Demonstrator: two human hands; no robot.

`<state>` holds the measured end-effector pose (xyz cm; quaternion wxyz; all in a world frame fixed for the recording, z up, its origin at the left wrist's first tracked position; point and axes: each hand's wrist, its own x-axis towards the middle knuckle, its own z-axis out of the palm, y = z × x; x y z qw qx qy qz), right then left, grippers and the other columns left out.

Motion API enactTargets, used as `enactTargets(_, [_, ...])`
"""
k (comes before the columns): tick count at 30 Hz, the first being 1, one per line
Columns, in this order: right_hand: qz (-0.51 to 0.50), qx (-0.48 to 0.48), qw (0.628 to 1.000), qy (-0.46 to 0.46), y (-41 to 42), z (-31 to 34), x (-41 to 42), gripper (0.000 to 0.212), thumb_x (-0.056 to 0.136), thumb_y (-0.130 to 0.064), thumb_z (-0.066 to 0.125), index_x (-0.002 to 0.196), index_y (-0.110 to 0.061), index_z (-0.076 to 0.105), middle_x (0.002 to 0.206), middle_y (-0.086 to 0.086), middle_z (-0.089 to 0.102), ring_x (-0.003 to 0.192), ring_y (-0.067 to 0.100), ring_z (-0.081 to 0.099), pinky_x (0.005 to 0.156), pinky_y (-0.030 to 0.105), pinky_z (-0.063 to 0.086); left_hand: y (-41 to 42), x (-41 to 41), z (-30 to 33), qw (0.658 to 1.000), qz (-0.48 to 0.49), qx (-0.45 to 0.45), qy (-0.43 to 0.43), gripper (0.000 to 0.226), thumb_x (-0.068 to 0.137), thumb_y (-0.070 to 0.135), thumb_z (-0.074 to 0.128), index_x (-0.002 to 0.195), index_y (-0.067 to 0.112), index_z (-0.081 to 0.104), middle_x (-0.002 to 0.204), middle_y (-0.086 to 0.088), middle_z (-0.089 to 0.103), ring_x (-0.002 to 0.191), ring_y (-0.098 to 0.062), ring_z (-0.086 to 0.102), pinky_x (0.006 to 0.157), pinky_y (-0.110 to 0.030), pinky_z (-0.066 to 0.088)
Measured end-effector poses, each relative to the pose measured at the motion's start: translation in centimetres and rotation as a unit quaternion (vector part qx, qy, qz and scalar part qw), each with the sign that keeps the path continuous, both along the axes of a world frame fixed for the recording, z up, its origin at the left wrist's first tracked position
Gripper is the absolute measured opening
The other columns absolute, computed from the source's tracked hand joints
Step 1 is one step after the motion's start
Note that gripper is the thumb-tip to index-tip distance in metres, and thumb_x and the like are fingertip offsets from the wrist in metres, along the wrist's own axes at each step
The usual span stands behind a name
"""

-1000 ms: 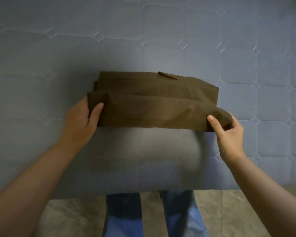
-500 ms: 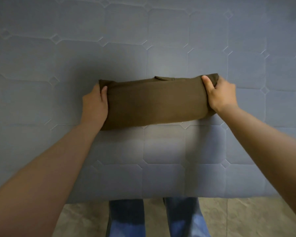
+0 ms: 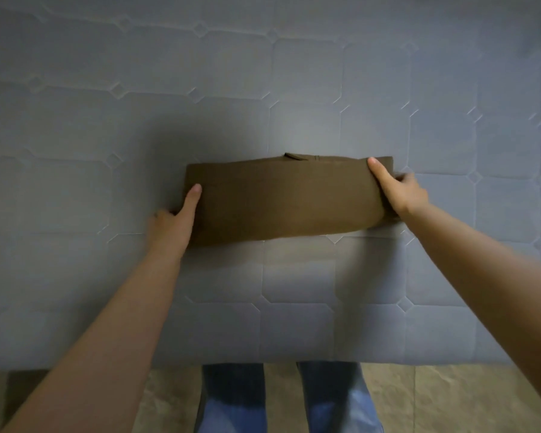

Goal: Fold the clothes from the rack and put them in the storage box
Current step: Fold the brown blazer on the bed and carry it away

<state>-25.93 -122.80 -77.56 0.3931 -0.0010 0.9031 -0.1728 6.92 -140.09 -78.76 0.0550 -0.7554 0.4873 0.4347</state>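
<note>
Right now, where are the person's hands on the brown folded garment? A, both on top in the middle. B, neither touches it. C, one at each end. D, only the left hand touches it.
C: the left hand grips the left end of the brown folded garment and the right hand grips the right end.

A home bedroom: a quilted grey-blue mattress (image 3: 294,73) with stitched diamond patterning fills most of the view, and beige tiled floor (image 3: 434,398) shows along its near edge.

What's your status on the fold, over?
Left hand and right hand grip the ends of the folded brown garment. It lies on the mattress. Storage box not in view.
</note>
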Motion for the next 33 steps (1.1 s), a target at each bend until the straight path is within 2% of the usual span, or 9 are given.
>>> enactTargets(3, [-0.044,-0.055,0.985,-0.160,0.2,0.5,-0.8,0.094,0.059,-0.086,0.066,0.129,-0.023,0.057,0.120,0.001,0.066,0.102,0.020,0.068,0.080,0.034,0.058,-0.7,-0.8,0.6,0.991,0.058,0.074,0.095,0.105,0.061,0.078,0.069,0.141,0.013,0.046,0.139,-0.009,0.055,0.124,-0.027,0.055,0.108,-0.040,0.042])
enactTargets(7, [-0.024,-0.144,0.945,-0.293,1.4,0.6,-1.5,0.067,0.078,-0.064,0.068,0.131,-0.025,0.060,0.121,-0.001,0.071,0.110,0.015,0.068,0.094,0.031,0.051,-0.9,-1.0,1.2,0.962,0.073,0.183,0.190,0.067,0.059,0.062,0.079,0.109,0.019,0.066,0.091,0.000,0.076,0.079,-0.016,0.074,0.068,-0.027,0.058])
enactTargets(9, [-0.040,-0.168,0.933,-0.315,2.2,1.1,-1.4,0.061,0.079,-0.056,0.069,0.130,-0.023,0.062,0.120,0.000,0.072,0.112,0.015,0.067,0.095,0.030,0.050,-0.6,-1.0,1.2,0.947,0.081,0.208,0.229,0.050,0.069,0.056,0.076,0.104,0.020,0.069,0.088,0.000,0.077,0.073,-0.013,0.074,0.065,-0.028,0.060])
enactTargets(14, [-0.096,-0.181,0.932,-0.297,4.6,2.8,-0.1,0.047,0.080,-0.051,0.071,0.118,-0.024,0.067,0.105,-0.001,0.076,0.095,0.015,0.071,0.084,0.031,0.056,0.8,-0.7,3.3,0.941,0.083,0.184,0.272,0.059,0.071,0.055,0.074,0.120,0.024,0.065,0.099,0.001,0.076,0.084,-0.014,0.074,0.059,-0.027,0.059])
enactTargets(17, [-0.105,-0.168,0.937,-0.286,6.3,5.2,-0.2,0.049,0.073,-0.056,0.074,0.113,-0.027,0.068,0.108,0.003,0.075,0.099,0.022,0.069,0.096,0.046,0.052,2.1,-1.1,5.9,0.944,0.089,0.161,0.275,0.058,0.074,0.055,0.073,0.123,0.024,0.063,0.102,0.000,0.076,0.086,-0.016,0.074,0.063,-0.028,0.059])
enactTargets(22, [-0.131,-0.223,0.923,-0.286,9.2,12.2,-1.3,0.052,0.076,-0.046,0.074,0.120,-0.020,0.066,0.107,0.005,0.076,0.087,0.016,0.073,0.073,0.029,0.060,5.1,-2.5,12.4,0.947,0.083,0.143,0.274,0.063,0.072,0.062,0.073,0.122,0.026,0.062,0.104,-0.004,0.075,0.090,-0.024,0.074,0.081,-0.040,0.060])
enactTargets(25, [-0.133,-0.261,0.923,-0.251,10.5,17.1,-2.4,0.061,0.075,-0.045,0.076,0.127,-0.017,0.062,0.113,0.007,0.074,0.098,0.020,0.072,0.077,0.032,0.058,5.9,-3.8,17.7,0.952,0.066,0.101,0.282,0.069,0.067,0.065,0.075,0.123,0.026,0.062,0.109,-0.007,0.073,0.095,-0.028,0.072,0.091,-0.048,0.055])
enactTargets(29, [-0.155,-0.316,0.914,-0.200,12.0,24.3,-2.4,0.061,0.075,-0.042,0.078,0.126,-0.014,0.061,0.113,0.007,0.074,0.101,0.021,0.072,0.080,0.033,0.056,6.8,-5.8,24.3,0.955,0.016,0.046,0.293,0.029,0.086,0.052,0.066,0.098,0.027,0.065,0.091,0.001,0.071,0.086,-0.020,0.069,0.083,-0.036,0.055])
enactTargets(33, [-0.175,-0.355,0.911,-0.119,14.8,31.3,-2.0,0.062,0.070,-0.047,0.080,0.120,-0.015,0.065,0.108,0.004,0.076,0.099,0.019,0.073,0.083,0.033,0.053,7.1,-7.9,29.9,0.946,-0.052,0.002,0.320,0.030,0.092,0.044,0.062,0.112,0.022,0.066,0.092,0.006,0.071,0.087,-0.014,0.069,0.077,-0.027,0.053])
